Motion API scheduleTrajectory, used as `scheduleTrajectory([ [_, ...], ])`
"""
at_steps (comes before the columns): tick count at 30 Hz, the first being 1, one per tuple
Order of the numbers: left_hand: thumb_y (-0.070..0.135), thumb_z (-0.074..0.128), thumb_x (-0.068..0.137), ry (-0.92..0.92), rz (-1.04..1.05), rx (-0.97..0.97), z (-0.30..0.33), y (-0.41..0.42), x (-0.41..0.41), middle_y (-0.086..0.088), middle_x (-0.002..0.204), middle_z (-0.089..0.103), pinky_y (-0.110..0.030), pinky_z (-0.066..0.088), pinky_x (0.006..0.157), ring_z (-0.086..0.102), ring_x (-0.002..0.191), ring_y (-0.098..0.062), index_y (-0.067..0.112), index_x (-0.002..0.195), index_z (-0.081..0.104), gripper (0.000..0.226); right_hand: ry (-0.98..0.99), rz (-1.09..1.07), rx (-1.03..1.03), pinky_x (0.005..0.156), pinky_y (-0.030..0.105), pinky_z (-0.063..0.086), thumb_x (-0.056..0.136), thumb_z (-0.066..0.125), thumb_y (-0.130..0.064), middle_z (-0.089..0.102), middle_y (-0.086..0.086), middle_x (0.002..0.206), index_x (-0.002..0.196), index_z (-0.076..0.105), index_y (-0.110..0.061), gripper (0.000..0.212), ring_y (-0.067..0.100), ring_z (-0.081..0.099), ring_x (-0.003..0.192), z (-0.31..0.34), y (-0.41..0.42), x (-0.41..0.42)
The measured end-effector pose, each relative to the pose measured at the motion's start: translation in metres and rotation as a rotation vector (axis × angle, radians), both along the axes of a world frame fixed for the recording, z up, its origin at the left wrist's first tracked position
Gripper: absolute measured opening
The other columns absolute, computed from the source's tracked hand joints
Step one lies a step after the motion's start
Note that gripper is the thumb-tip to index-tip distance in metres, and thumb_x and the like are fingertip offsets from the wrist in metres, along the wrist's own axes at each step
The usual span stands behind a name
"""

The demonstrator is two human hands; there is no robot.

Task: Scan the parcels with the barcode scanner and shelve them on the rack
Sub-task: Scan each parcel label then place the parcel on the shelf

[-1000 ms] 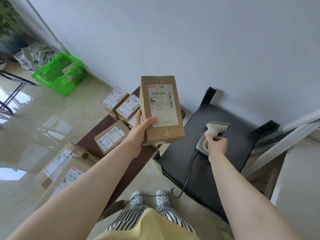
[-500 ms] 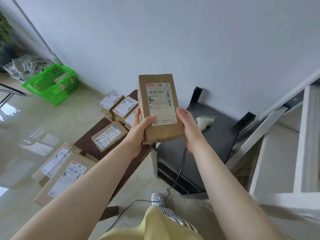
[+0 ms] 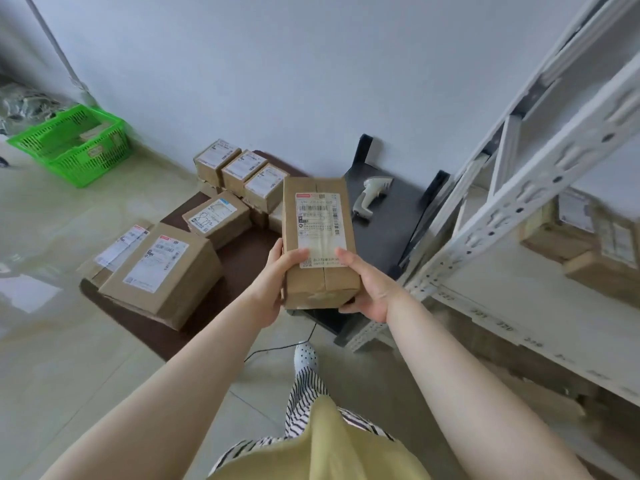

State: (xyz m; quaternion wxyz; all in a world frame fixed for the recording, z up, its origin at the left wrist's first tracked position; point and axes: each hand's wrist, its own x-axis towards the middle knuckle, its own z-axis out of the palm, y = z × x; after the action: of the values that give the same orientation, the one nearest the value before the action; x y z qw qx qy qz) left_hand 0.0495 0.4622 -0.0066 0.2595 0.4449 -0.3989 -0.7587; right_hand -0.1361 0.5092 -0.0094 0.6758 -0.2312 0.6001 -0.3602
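- Glossy pale floor tiles [image 3: 69, 358] and a plain grey-white wall [image 3: 277, 71] fill my view, with a green plastic basket [image 3: 74, 145] off in the left corner.
- I see the tall brown cardboard parcel [image 3: 320, 237] held up in front of me, its white shipping label [image 3: 320, 233] facing the camera.
- My left hand [image 3: 273, 285] grips its lower left edge — thumb curled over the front, fingers behind.
- My right hand [image 3: 370, 289] clamps the lower right corner the same way, thumb lying on the label's bottom edge.
- Further labelled cardboard boxes [image 3: 162, 268] sit on a dark brown low table [image 3: 239, 265] to the left.
- Beyond the parcel, the white handheld barcode scanner [image 3: 372, 195] lies on a black stand [image 3: 391, 230] — no hand on it.
- To the right stands the white metal rack [image 3: 512, 209]; blurred brown boxes [image 3: 585, 244] rest on its shelf.
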Motion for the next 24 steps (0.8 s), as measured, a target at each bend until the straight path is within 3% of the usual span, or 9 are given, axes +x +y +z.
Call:
scheduleTrajectory([
  [2, 0.06, 0.075, 0.057, 0.01, -0.04, 0.019, -0.001, 0.027, 0.003, 0.011, 0.12, 0.072, -0.053, 0.054, 0.096, 0.067, 0.116, -0.023, 0.049, 0.136, 0.049, 0.084, 0.006, 0.0, 0.026, 0.097, 0.061, 0.045, 0.043, 0.084, -0.075, 0.067, 0.006, 0.129, 0.135, 0.052, -0.035, 0.106, 0.035, 0.059, 0.121, -0.001, 0.031, 0.003],
  [5, 0.061, 0.073, 0.059, -0.003, -0.097, 0.021, 0.002, 0.058, 0.004, 0.007, 0.123, 0.071, -0.051, 0.056, 0.092, 0.066, 0.117, -0.026, 0.047, 0.137, 0.049, 0.083, -0.043, -0.043, 0.016, 0.093, 0.062, 0.052, 0.043, 0.088, -0.07, 0.063, 0.012, 0.133, 0.137, 0.051, -0.031, 0.108, 0.039, 0.058, 0.122, -0.002, 0.068, 0.004],
  [11, 0.061, 0.07, 0.065, -0.025, -0.154, 0.031, -0.001, 0.106, -0.006, 0.003, 0.127, 0.069, -0.049, 0.058, 0.084, 0.066, 0.115, -0.026, 0.045, 0.133, 0.05, 0.073, -0.073, -0.067, 0.03, 0.079, 0.048, 0.058, 0.052, 0.086, -0.065, 0.063, 0.012, 0.133, 0.138, 0.051, -0.032, 0.099, 0.036, 0.061, 0.119, -0.003, 0.124, -0.005],
  [14, 0.064, 0.073, 0.058, -0.047, -0.156, 0.066, -0.01, 0.13, -0.019, 0.001, 0.126, 0.069, -0.054, 0.056, 0.091, 0.066, 0.115, -0.028, 0.046, 0.132, 0.051, 0.08, -0.06, -0.059, 0.038, 0.08, 0.048, 0.058, 0.057, 0.082, -0.064, 0.064, 0.011, 0.132, 0.138, 0.052, -0.032, 0.092, 0.036, 0.063, 0.118, -0.007, 0.149, -0.018],
  [16, 0.064, 0.074, 0.057, -0.053, -0.16, 0.087, -0.014, 0.147, -0.031, 0.0, 0.125, 0.07, -0.054, 0.056, 0.089, 0.066, 0.115, -0.03, 0.045, 0.131, 0.052, 0.08, -0.047, -0.073, 0.045, 0.082, 0.05, 0.058, 0.057, 0.08, -0.064, 0.065, 0.011, 0.131, 0.135, 0.053, -0.033, 0.088, 0.036, 0.063, 0.117, -0.01, 0.168, -0.03],
  [20, 0.062, 0.076, 0.055, -0.063, -0.2, 0.129, -0.019, 0.191, -0.077, -0.002, 0.125, 0.07, -0.043, 0.057, 0.072, 0.066, 0.114, -0.031, 0.041, 0.132, 0.052, 0.083, -0.032, -0.114, 0.079, 0.076, 0.045, 0.058, 0.057, 0.077, -0.066, 0.067, 0.01, 0.128, 0.135, 0.053, -0.032, 0.088, 0.036, 0.065, 0.113, -0.018, 0.219, -0.069],
  [24, 0.062, 0.076, 0.055, -0.079, -0.243, 0.155, -0.025, 0.234, -0.137, -0.004, 0.127, 0.069, -0.045, 0.057, 0.077, 0.065, 0.116, -0.032, 0.04, 0.134, 0.052, 0.085, -0.022, -0.171, 0.114, 0.076, 0.044, 0.059, 0.055, 0.076, -0.068, 0.068, 0.01, 0.127, 0.135, 0.054, -0.031, 0.09, 0.033, 0.067, 0.109, -0.023, 0.27, -0.124],
])
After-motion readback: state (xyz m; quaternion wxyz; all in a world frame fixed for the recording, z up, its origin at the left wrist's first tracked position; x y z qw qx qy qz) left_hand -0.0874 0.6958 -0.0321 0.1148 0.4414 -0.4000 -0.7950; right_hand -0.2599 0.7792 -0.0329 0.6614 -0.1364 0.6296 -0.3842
